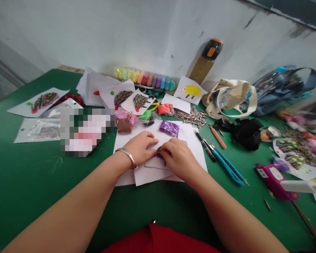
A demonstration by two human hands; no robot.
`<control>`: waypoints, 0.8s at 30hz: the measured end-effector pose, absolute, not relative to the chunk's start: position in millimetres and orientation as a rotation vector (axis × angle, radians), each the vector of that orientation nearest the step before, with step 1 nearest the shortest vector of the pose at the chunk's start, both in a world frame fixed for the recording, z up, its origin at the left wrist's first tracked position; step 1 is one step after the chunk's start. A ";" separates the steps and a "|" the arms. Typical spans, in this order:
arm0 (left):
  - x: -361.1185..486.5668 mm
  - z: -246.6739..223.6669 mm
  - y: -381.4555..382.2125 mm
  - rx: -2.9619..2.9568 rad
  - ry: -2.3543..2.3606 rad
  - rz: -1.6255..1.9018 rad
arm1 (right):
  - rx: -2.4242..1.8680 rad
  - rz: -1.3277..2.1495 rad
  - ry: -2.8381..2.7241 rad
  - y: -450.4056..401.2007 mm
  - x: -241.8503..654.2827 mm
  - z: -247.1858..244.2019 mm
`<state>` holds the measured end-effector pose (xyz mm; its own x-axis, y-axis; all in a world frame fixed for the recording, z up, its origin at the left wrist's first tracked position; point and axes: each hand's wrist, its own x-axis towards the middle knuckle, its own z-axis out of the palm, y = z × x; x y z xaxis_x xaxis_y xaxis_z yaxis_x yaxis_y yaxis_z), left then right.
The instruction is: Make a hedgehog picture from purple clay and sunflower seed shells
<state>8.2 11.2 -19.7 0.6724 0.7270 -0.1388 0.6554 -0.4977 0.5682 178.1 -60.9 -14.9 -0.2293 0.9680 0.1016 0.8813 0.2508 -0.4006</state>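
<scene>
My left hand point(138, 149), with a silver bracelet at the wrist, lies on a small white card point(154, 163). Its fingers are stretched and apart, and the thumb reaches the edge of a dark patch of sunflower seeds point(159, 151) on purple clay. On the patch's other side, my right hand point(180, 158) has its fingertips pinched together; whatever they hold is hidden. The card rests on larger white sheets point(144, 178). A purple clay packet point(170, 128) sits just beyond my hands. Farther off are brown clay point(124, 123) and an orange-red clay packet point(165, 108).
Loose sunflower seeds point(193, 116) lie behind the sheets, near finished seed hedgehog cards point(139, 102). To the right are pens point(205, 144), blue tweezers point(228, 165), an orange stick point(218, 137), and a magenta glue device point(276, 181). A bottle point(204, 65) and cloth bag point(228, 98) stand behind.
</scene>
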 end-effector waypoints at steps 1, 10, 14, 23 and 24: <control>8.2 -19.8 10.9 2.288 1.066 0.152 | -1.711 0.370 -2.206 -61.0 177.3 -14.8; 12.5 -25.4 8.1 2.343 1.058 0.181 | -1.769 0.283 -2.233 -58.3 171.1 -17.9; 12.6 -22.8 8.4 2.309 1.066 0.158 | -1.733 0.294 -2.233 -58.0 172.6 -18.1; 14.4 -24.2 5.3 2.335 1.110 0.208 | -1.668 0.332 -2.176 -61.9 180.4 -22.5; 14.5 -24.6 5.3 2.337 1.114 0.201 | -1.667 0.326 -2.180 -61.7 179.9 -23.0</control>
